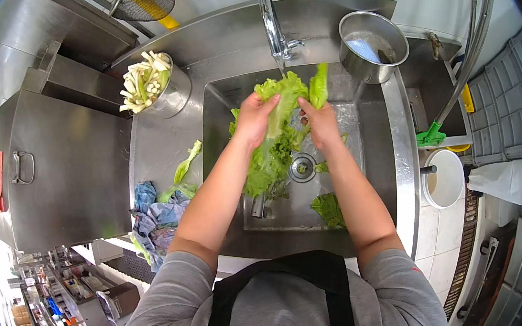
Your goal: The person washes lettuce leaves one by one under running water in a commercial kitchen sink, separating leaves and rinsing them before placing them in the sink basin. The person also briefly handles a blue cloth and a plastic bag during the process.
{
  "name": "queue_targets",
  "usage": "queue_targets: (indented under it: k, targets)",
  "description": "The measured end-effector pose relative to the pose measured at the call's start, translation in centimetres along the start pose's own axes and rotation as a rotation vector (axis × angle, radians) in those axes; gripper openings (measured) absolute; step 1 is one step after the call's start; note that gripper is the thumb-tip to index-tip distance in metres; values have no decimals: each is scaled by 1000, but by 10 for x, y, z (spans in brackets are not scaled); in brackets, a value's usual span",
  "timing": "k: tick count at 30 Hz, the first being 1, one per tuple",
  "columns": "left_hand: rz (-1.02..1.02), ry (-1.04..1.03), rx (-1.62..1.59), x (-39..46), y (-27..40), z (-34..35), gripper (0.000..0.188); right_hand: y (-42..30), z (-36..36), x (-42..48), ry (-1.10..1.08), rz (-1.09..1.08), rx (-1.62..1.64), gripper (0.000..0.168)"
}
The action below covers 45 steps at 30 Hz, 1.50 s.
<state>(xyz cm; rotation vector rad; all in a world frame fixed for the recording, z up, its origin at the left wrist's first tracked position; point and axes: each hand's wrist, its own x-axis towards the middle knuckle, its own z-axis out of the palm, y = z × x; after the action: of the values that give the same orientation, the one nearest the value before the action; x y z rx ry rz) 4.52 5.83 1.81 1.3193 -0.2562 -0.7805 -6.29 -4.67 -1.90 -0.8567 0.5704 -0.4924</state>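
Over the stainless steel sink (380, 143), my left hand (252, 119) grips a green lettuce leaf (289, 91) by its side, thumb on top. The leaf is under the chrome faucet (273, 27). My right hand (322, 125) holds a smaller, folded lettuce leaf (319, 86), which stands up from the fingers; its fingertips also come close to the larger leaf. More leafy lettuce (264, 178) lies below my left hand, partly hidden by the forearm. A loose lettuce piece (327, 209) rests in the basin near my right forearm. The drain (302, 167) shows between my arms.
Pale cut stalks (146, 81) fill a metal pot (174, 96) on the left counter. Nearby are a stray leaf (188, 161) and crumpled bluish plastic (161, 217). A steel pot (372, 49) with liquid stands at the sink's back right corner. A white bucket (445, 178) is at right.
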Motion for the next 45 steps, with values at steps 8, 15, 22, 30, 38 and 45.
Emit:
queue_targets:
  k: [8, 15, 22, 30, 38, 45]
  targets:
    - [723, 235, 1269, -19, -8, -60, 38, 29, 10, -1, 67, 24, -171, 30]
    - [392, 20, 1492, -32, -95, -109, 62, 33, 9, 9, -4, 206, -53, 32]
    - [520, 182, 993, -21, -39, -41, 39, 23, -11, 24, -149, 189, 164, 19]
    - [118, 42, 184, 18, -25, 29, 24, 23, -2, 27, 35, -248, 277, 18]
    - [77, -64, 144, 19, -35, 28, 19, 3, 9, 27, 38, -151, 421, 21]
    - [355, 76, 373, -2, -52, 20, 26, 25, 14, 24, -68, -7, 290, 21]
